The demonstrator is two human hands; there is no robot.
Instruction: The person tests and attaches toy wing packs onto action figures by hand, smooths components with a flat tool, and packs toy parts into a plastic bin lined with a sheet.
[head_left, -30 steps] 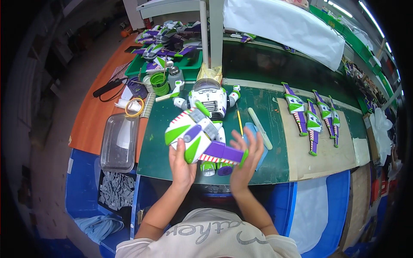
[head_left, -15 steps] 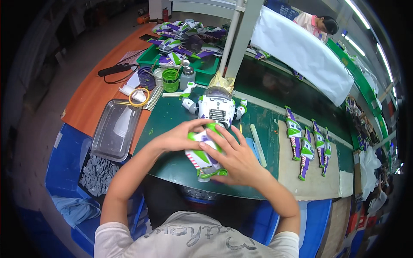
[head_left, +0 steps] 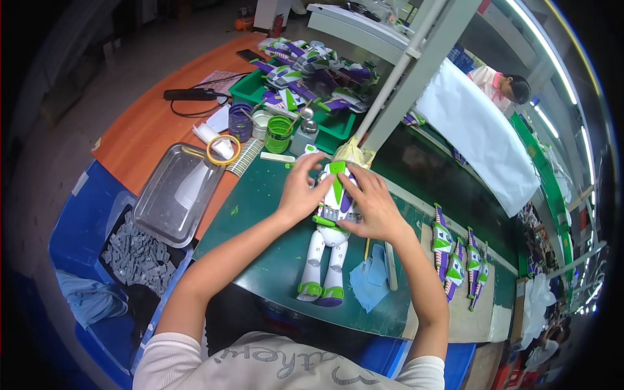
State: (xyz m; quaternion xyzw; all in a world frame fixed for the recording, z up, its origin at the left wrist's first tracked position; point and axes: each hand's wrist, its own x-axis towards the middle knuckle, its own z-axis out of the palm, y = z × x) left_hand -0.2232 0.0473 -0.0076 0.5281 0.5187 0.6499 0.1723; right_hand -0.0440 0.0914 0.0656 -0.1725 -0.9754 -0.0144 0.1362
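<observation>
A white, green and purple toy backpack with folded wings sits over the back of a toy figure. The figure lies on the green work mat, its white legs and green-and-purple feet pointing toward me. My left hand curls around the backpack's left side, thumb and fingertips against its upper part. My right hand grips it from the right, with fingers laid over the top and the thumb near its lower end. The backpack hides the figure's back, and my hands cover most of its arms.
Several similar backpacks lie on a beige board at right. Paint jars and a metal tray stand left. A green crate overflows with winged parts behind. A blue cloth lies right of the figure's legs. A pole rises behind.
Both hands have carried the backpack away from me and set it over the figure's back, covering the slotted compartment. The figure's legs now show. The view has shifted.
</observation>
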